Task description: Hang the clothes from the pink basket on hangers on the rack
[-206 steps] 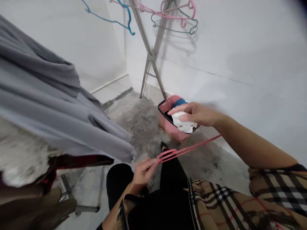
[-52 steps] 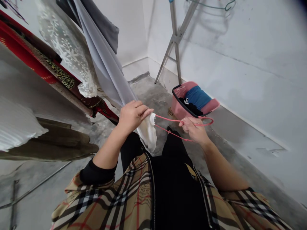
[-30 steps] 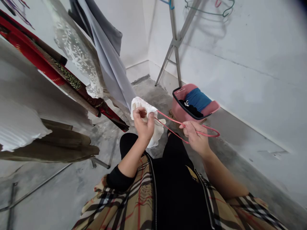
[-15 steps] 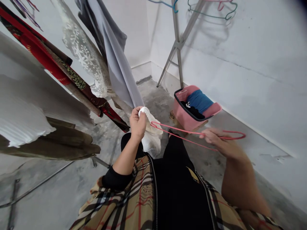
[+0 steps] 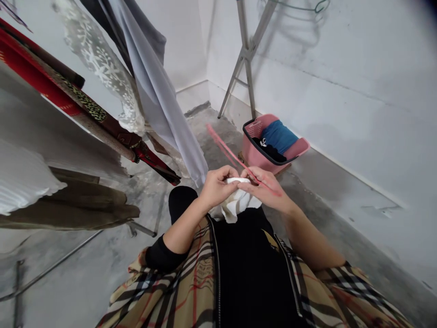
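My left hand (image 5: 216,187) grips the top of a crumpled white cloth (image 5: 241,205), which hangs down in front of my black top. My right hand (image 5: 262,189) sits right beside it, fingers closed on a thin pink plastic hanger (image 5: 227,148). Seen nearly edge-on, the hanger crosses my right hand and runs up and to the left over the concrete floor. Its hook and the far end of the hanger are hard to make out. Where the hanger meets the cloth, my fingers hide the contact.
A pink basket (image 5: 256,152) holding blue and dark clothes stands by the wall at right. Behind it rises a metal drying rack (image 5: 246,54). A grey cloth (image 5: 157,95), a white lace curtain (image 5: 102,77) and red fabric (image 5: 34,73) hang at left.
My right hand has swung in from the right, and the hanger has turned from lying flat to pointing up-left. The white cloth now sits between both hands, nearer my middle.
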Tool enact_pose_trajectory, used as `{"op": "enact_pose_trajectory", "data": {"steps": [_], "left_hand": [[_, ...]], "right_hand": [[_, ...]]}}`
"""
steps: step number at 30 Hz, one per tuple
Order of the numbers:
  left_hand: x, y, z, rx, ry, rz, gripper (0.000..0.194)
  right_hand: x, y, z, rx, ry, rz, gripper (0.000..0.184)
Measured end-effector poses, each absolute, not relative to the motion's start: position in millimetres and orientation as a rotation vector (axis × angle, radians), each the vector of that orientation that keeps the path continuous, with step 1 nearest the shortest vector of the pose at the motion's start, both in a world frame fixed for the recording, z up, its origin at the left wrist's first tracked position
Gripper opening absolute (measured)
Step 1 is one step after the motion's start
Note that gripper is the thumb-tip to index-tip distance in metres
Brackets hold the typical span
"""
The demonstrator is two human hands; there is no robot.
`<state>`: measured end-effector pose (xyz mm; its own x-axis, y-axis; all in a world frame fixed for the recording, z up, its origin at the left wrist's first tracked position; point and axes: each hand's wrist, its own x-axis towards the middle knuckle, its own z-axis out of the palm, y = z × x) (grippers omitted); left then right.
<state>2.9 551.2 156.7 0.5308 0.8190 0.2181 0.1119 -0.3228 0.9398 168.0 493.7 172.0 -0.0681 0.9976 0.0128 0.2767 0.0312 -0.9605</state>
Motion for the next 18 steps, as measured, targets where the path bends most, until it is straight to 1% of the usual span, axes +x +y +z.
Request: {"op": "enact_pose_trajectory", "data": {"steps": [2,4,5,8,10,14,16,18], "left_hand": [[-0.4,552.8,149.5,1.789,0.769,0.908,0.011],[-2.2,554.3,138.3,1.887,0.752,0.906,0.006],[-2.5,554.7,131.1,1.952,0.754,0.889,0.006],[-3.0,555.4,105.0,2.075,0.889,0.734,0.021],[-5.4,555.8,86.9,2.057,1.037,0.644,0.027],[-20.9,558.2,62.5,1.914,1.281,0.665,0.039],[-32.6,561.0,57.8,1.805,1.381,0.695,0.039],[-43.7,565.2,56.3,1.674,1.449,0.736,0.032]], "right_hand": [[167.2,494.6,171.2,-1.383,-1.478,1.022,0.019],[167.5,494.1,168.0,-1.384,-1.436,0.941,0.018],[167.8,493.5,165.8,-1.388,-1.406,0.911,0.018],[170.9,490.8,160.1,-1.411,-1.325,0.842,0.022],[175.2,488.7,159.8,-1.435,-1.294,0.792,0.023],[186.2,485.7,168.9,-1.439,-1.205,0.724,0.024],[190.9,485.7,173.1,-1.434,-1.127,0.722,0.026],[194.9,486.2,173.4,-1.442,-1.031,0.751,0.030]]}}
